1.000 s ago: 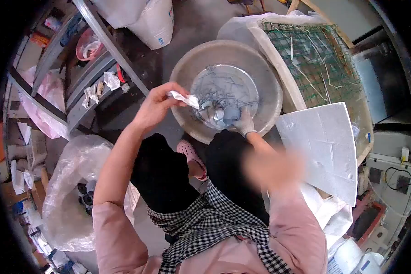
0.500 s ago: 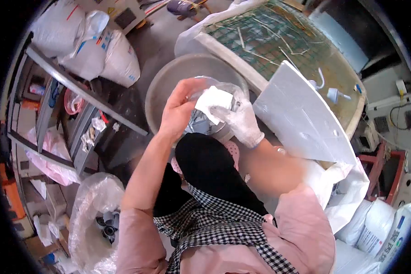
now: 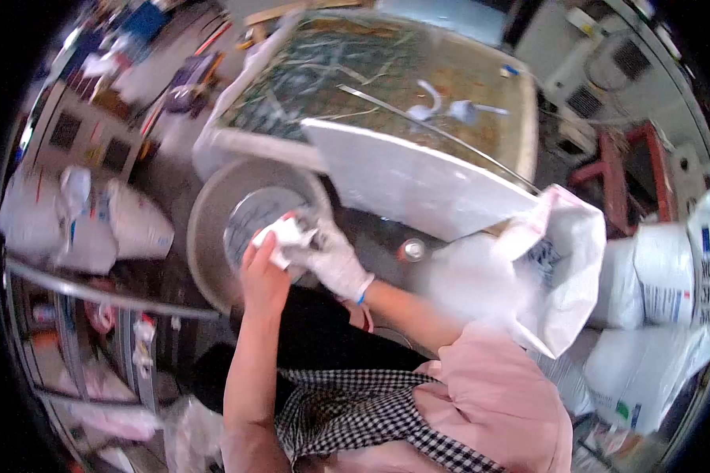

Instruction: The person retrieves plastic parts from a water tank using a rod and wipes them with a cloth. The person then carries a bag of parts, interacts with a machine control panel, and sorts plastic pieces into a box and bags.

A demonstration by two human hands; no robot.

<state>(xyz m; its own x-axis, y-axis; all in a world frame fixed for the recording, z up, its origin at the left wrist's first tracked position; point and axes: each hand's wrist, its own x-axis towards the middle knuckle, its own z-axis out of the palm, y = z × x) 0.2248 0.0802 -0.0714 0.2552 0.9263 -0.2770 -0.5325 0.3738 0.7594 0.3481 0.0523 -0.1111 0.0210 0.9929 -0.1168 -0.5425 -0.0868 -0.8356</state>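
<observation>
A crumpled white cloth (image 3: 290, 235) is between my two hands, above a round grey basin (image 3: 207, 236). My bare left hand (image 3: 264, 270) is closed on its near left side. My right hand (image 3: 335, 262), in a white glove, grips it from the right. A small grey piece seems to show by the gloved fingers, but blur hides its shape. Inside the basin sits a shiny round vessel (image 3: 244, 214); its contents are hard to make out.
Behind the basin stands a water-filled tank (image 3: 521, 118) with green netting, a white board (image 3: 418, 185) leaning on its front. At right are an open white sack (image 3: 576, 292) holding grey pieces and a can (image 3: 411, 250) on the floor. A metal rack (image 3: 110, 296) stands left.
My view has swung to the right, so the basin and hands appear further left and lower. The white sack and can now show. Both hands still hold the cloth over the basin.
</observation>
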